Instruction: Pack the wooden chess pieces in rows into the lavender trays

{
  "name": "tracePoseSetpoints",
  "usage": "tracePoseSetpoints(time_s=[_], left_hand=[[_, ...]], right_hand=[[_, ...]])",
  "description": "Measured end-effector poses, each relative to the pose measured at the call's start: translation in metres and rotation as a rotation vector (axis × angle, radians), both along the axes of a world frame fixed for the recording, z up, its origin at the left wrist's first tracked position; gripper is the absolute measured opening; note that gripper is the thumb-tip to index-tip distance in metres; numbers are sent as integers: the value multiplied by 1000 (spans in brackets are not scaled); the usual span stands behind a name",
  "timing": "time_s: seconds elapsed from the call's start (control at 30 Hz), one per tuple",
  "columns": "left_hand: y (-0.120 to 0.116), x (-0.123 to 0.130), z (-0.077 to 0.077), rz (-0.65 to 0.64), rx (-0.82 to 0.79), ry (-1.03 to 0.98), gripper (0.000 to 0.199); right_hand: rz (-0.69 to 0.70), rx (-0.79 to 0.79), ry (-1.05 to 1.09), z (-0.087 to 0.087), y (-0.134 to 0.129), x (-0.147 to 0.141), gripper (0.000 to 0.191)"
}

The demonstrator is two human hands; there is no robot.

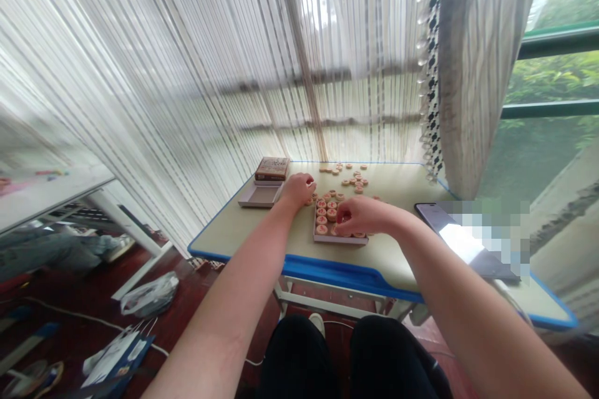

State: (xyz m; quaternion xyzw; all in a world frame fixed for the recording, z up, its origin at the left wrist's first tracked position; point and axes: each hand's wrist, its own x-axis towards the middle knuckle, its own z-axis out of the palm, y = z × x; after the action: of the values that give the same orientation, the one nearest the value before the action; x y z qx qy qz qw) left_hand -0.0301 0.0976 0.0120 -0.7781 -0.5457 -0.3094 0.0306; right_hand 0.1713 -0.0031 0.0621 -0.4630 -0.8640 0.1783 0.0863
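A small open box [341,240] stands near the table's front edge, with round xiangqi pieces [322,221] lying in rows inside, red characters on them. My right hand [360,215] reaches into it from the right, its fingers pinched around a piece that is mostly hidden. Just beyond the box's left corner, my left hand [298,188] hovers low with curled fingers; whatever it may hold is hidden. Beside and below its fingertips lie a few loose pieces [333,194]. More loose pieces [358,182] are scattered further back on the table.
Left of my left hand lies an open box lid [260,195], with a brown printed box [272,168] behind it. A phone or tablet [456,240] lies at the table's right. Sheer curtains [210,75] hang behind the blue-edged table [224,234].
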Motion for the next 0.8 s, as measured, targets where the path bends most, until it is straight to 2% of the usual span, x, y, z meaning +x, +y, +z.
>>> tracePoseSetpoints(time_s=[0.2, 0.37, 0.6, 0.8], left_hand=[[-3, 1, 4, 7, 1, 24, 24], [-3, 1, 5, 7, -3, 40, 24], [-4, 1, 4, 13, -2, 79, 22], [-1, -1, 3, 4, 14, 84, 22]], right_hand=[[11, 23, -31, -11, 3, -4, 17], [24, -26, -54, -7, 2, -5, 17], [60, -18, -98, -1, 0, -7, 16], [79, -13, -66, -4, 2, -10, 18]])
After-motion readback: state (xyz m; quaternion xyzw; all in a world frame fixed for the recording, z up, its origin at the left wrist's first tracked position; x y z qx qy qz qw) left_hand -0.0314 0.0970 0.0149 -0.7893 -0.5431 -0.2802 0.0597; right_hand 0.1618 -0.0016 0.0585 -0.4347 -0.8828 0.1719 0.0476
